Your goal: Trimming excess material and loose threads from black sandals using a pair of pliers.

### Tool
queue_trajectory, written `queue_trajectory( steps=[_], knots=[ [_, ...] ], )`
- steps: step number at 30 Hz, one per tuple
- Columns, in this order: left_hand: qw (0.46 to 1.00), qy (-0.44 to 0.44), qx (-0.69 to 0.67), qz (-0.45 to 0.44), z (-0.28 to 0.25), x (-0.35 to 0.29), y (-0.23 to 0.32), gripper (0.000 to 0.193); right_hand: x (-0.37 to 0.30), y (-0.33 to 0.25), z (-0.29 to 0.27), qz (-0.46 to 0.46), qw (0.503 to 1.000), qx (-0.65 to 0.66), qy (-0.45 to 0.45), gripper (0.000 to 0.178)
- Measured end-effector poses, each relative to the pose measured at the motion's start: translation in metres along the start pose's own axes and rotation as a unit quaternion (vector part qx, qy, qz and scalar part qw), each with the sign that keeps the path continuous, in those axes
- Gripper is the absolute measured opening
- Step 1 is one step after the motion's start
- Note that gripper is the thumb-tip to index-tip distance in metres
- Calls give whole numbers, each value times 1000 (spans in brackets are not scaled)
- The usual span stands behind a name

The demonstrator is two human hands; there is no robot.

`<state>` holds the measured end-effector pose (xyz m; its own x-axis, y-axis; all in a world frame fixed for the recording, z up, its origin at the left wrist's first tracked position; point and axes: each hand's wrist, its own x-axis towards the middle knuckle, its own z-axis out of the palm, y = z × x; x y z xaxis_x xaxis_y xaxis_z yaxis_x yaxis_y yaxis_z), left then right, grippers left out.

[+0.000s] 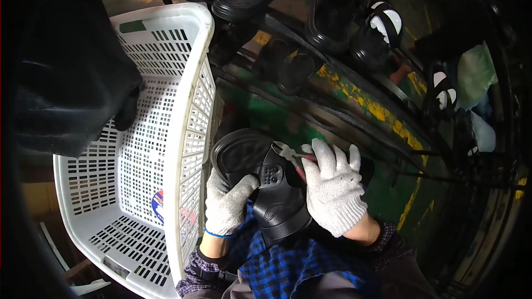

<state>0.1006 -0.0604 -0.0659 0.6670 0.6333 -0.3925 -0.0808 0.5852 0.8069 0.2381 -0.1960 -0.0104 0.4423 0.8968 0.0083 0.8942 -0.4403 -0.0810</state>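
A black sandal (pixel 280 202) with a wide buckled strap lies over my lap. My left hand (pixel 227 202), in a white knit glove, is closed round its left edge, the thumb resting near the strap. In my gloved right hand (pixel 335 188) is a pair of pliers (pixel 287 153) with red handles. The metal jaws of the pliers are at the upper edge of the strap; whether they pinch the material is too small to tell. My right fingers point up and partly cover the handles.
A tall white plastic basket (pixel 191 94) stands close on my left, with black sheeting (pixel 66 77) hanging into it. Ahead, a dark metal rack (pixel 354 77) carries several black sandals (pixel 335 14), some with white stuffing. A pale green plastic bag (pixel 476 75) is at the far right.
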Motion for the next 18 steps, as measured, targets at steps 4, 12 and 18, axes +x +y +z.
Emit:
queue_trajectory(
  steps=[4,12,18],
  knots=[
    [999,4,33,11,5,0,2,50,5,-3,-6,23,999,-23,-21,28],
    [996,-15,63,53,5,-2,-1,52,7,-1,-6,-10,995,-96,-34,22],
    [998,8,48,29,2,0,6,51,6,28,5,113,957,229,-141,34]
  ],
)
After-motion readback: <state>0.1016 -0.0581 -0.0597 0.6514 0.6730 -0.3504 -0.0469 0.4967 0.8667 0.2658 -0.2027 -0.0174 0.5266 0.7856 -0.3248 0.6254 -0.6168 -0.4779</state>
